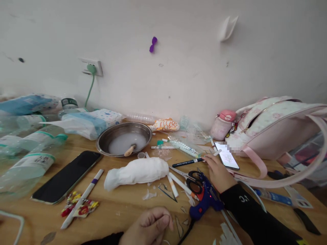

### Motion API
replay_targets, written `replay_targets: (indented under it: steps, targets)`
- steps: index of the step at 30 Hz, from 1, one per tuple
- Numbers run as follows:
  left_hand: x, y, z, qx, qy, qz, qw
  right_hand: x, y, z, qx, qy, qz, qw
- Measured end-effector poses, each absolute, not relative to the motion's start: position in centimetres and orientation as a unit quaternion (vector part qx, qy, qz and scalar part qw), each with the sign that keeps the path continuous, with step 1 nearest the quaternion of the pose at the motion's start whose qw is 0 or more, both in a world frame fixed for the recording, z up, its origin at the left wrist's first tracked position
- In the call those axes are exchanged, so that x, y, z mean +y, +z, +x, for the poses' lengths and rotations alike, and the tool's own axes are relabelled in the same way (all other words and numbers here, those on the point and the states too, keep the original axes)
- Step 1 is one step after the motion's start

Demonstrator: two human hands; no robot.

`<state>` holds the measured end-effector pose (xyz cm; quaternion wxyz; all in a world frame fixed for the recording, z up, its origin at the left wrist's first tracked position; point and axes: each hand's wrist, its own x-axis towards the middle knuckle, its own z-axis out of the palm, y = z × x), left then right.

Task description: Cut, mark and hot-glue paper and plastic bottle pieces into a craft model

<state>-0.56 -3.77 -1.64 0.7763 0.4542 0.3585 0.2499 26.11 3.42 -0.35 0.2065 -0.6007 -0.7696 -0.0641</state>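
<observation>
My right hand [217, 172] reaches across the wooden table [122, 207] toward a lit phone [227, 157], fingers stretched forward, fingertips beside a dark pen [187, 162]. It holds nothing that I can see. My left hand [150, 225] rests near the front edge with its fingers curled loosely into a fist; nothing shows in it. Between the hands lie a white paper-wrapped shape [135, 172], scissors [189, 177], white glue sticks [176, 183] and a blue glue gun [205, 197].
A metal bowl [125, 139] with cloudy liquid stands at the back. A dark phone [67, 176], a marker [83, 197] and candy wrappers [79, 206] lie left. Plastic bottles [28, 149] crowd the far left. A pink bag [278, 127] and pink bottle [222, 128] sit right.
</observation>
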Motion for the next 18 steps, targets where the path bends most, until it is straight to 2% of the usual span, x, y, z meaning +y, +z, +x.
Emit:
replay_targets:
  steps: [10,14,18]
  targets:
    - [-3.8,-1.3,-1.1,0.357,0.267,0.437,0.781,2.1,1.1,24.4,-0.773,-0.060,-0.601,0.195]
    - [-3.4,-0.6,-1.3,0.374,0.298,0.435,0.763,1.4,2.6,23.4,-0.763,-0.061,-0.599,0.234]
    - [-4.8,-2.2,-4.7,0.416,0.404,0.477,0.661,-1.7,5.8,22.6,-0.731,-0.057,-0.607,0.307]
